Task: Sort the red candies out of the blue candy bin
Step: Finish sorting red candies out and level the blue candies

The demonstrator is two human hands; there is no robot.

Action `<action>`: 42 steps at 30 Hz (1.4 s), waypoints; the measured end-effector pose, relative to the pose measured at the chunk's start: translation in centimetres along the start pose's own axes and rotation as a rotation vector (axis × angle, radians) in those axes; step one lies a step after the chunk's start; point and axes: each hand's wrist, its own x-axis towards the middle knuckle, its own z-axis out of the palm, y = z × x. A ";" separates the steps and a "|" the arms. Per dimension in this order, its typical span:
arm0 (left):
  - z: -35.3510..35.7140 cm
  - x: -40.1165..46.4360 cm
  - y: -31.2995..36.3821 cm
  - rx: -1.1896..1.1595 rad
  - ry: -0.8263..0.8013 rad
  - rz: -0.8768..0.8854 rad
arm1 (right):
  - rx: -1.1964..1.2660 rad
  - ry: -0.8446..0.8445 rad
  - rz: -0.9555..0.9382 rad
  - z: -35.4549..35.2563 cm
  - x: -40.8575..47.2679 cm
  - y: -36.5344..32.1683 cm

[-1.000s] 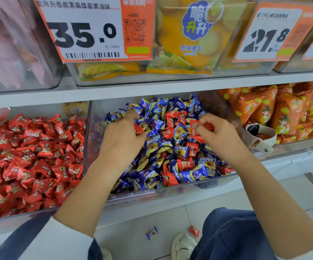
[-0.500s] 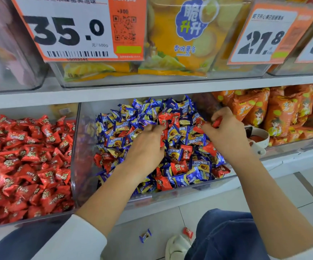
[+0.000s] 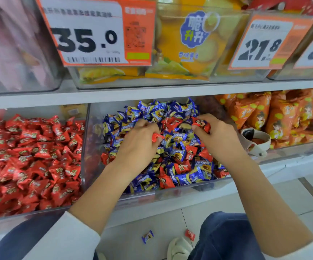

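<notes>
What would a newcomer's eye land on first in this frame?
Probably the two hands in the middle bin of mixed blue and red candies: the left hand and the right hand each pinch a red candy. Next, the bin packed with red candies to the left, and the big 35.0 price tag on the shelf above.

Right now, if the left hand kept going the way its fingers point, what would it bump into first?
The left hand, already gripping a red candy, points up and back into the blue candy bin. It would likely push first into the blue candies heaped just ahead of its fingers, though depth is hard to judge.
</notes>
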 end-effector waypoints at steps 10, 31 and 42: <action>-11.2 -7.9 -7.4 -0.119 0.340 -0.210 | 0.511 -0.272 -0.163 2.3 -3.0 -10.4; -15.6 -9.5 -13.5 -0.895 0.467 -0.637 | 0.389 -0.365 -0.399 5.3 -3.6 -16.5; -8.3 -5.4 -4.1 -0.446 0.281 -0.174 | 0.126 -0.128 -0.063 0.8 -0.4 -4.8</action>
